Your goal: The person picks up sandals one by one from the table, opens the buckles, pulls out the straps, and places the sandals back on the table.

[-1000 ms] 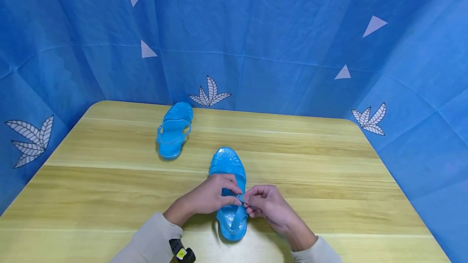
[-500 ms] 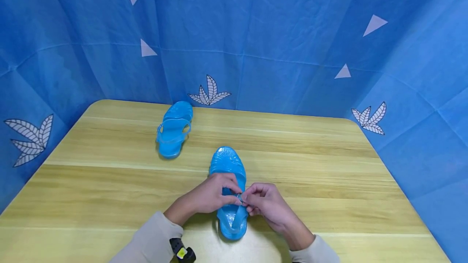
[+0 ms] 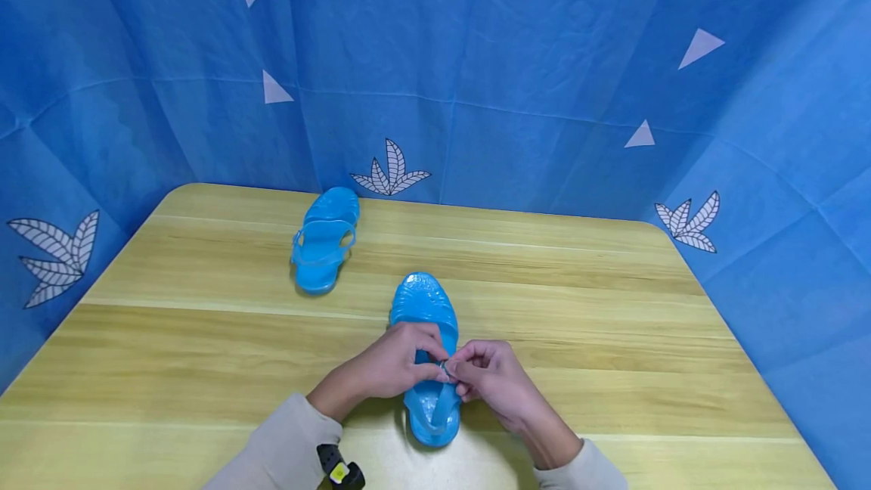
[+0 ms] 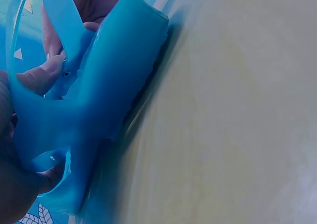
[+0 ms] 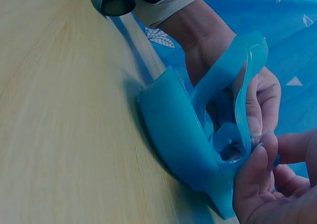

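Note:
A blue jelly sandal point(image 3: 423, 297) lies on the table, toe pointing away from me. My left hand point(image 3: 398, 360) reaches across the sandal and pinches the small metal buckle point(image 3: 444, 369) at its right side between thumb and forefinger. From the right, my right hand point(image 3: 497, 386) pinches the end of the ankle strap right at that buckle, and the fingertips of both hands meet there. In the right wrist view the heel strap point(image 5: 223, 78) stands up in a loop over the sandal's heel point(image 5: 171, 122). Fingertips mostly hide the strap end.
A second blue sandal point(image 3: 330, 206) lies farther back on the left, its strap looped. The wooden table point(image 3: 578, 308) runs back to a blue curtain point(image 3: 531, 59) with leaf and triangle prints. A black wrist device point(image 3: 340, 467) sits at the left sleeve.
My right hand has shifted slightly left, bringing its fingertips up against the buckle and the left fingertips. The left hand and both sandals have stayed in place.

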Action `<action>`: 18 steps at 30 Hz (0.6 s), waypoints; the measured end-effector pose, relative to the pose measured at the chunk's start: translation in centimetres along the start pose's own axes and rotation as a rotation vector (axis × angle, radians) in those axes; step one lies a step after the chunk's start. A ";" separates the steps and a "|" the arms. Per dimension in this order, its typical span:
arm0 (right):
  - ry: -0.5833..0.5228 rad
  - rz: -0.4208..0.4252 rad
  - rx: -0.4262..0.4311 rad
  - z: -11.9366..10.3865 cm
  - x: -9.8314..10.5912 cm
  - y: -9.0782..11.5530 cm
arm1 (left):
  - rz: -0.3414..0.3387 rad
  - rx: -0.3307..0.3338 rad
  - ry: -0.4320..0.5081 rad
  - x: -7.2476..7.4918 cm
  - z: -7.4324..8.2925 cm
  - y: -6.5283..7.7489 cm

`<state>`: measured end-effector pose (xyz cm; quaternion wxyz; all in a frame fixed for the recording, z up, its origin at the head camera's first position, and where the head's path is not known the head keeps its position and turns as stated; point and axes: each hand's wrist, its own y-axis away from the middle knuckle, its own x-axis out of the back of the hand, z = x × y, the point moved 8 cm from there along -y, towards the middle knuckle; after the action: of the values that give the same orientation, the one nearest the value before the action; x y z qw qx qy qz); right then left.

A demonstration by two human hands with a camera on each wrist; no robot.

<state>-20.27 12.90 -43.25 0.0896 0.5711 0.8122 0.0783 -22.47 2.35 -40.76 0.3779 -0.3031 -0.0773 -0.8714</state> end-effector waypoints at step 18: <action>0.047 -0.067 -0.041 0.5 0.5 0.3 | -0.052 0.050 0.015 -0.1 -0.8 0.2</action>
<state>-20.02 13.50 -43.69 0.0848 0.5397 0.8310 0.1053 -22.62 1.97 -41.48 0.3633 -0.2849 -0.1038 -0.8810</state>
